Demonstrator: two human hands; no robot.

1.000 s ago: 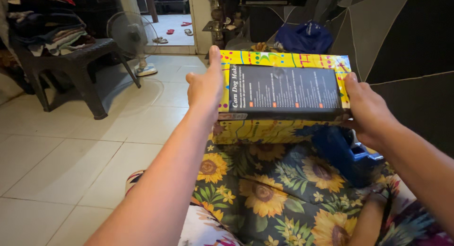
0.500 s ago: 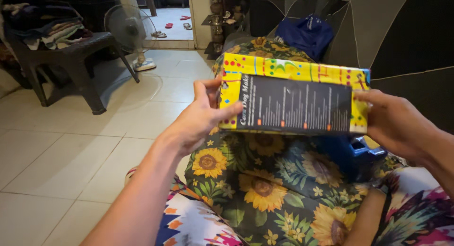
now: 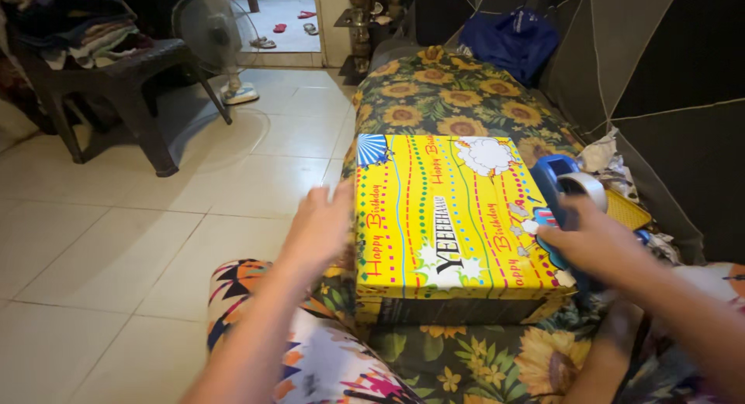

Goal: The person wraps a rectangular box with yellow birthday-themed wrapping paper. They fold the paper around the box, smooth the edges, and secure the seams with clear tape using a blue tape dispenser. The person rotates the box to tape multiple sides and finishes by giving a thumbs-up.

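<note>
A box wrapped in yellow birthday paper point(image 3: 450, 218) lies flat on the sunflower-print cushion point(image 3: 450, 93), with a dark unwrapped side facing me at its near edge. My left hand point(image 3: 320, 227) is blurred and sits against the box's left side; its grip is unclear. My right hand point(image 3: 586, 245) is on the box's right edge with its fingers on the top face. A blue tape dispenser point(image 3: 566, 185) with a roll of tape stands just beyond my right hand.
A blue bag point(image 3: 508, 39) lies at the cushion's far end. Crumpled paper point(image 3: 605, 156) and a yellow flat item point(image 3: 627, 210) lie by the dark wall on the right. On the tiled floor to the left stand a fan point(image 3: 206, 31) and a dark chair point(image 3: 116, 78) piled with clothes.
The box, held up in the air with its dark side towards me, has come down flat on the cushion with the wrapped face up. Both hands have dropped with it.
</note>
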